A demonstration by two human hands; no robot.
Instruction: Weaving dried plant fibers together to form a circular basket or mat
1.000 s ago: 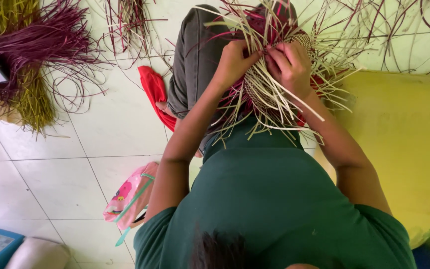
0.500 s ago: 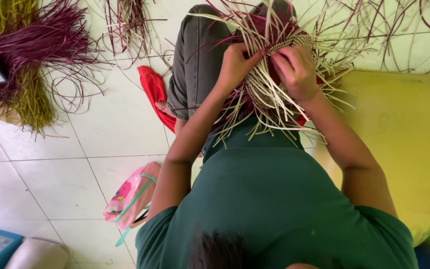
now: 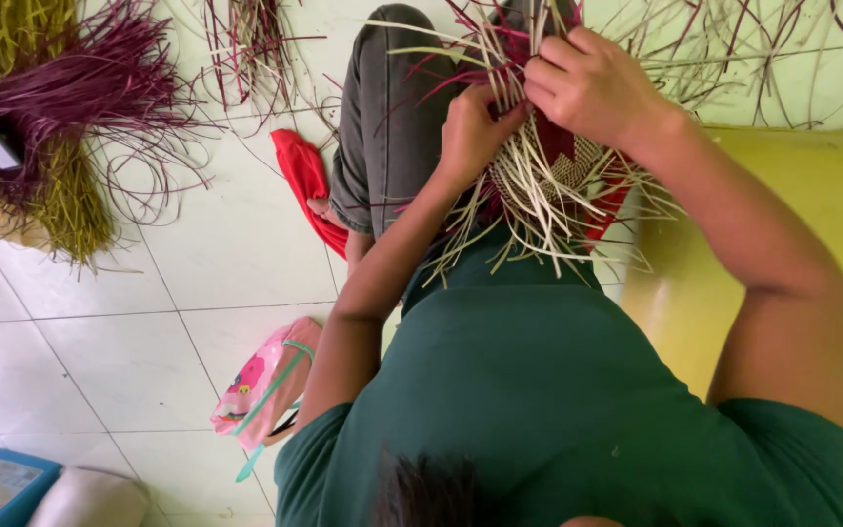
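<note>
Right now, at upper centre of frame, I see my left hand and right hand both closed on pale strips of the woven piece, its loose ends fanning toward the bottom.

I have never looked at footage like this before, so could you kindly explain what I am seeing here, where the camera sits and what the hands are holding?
There is no machine: a person in a green shirt works with bare hands. The one camera is worn on the head and looks straight down, so you see hair, shoulders and arms from above. The left hand and the right hand both grip pale and dark red strips of a half-woven piece on the lap. On the tiled floor lie a bundle of purple and green strips, a red cloth and a pink bag. A yellow surface lies to the right.
</note>
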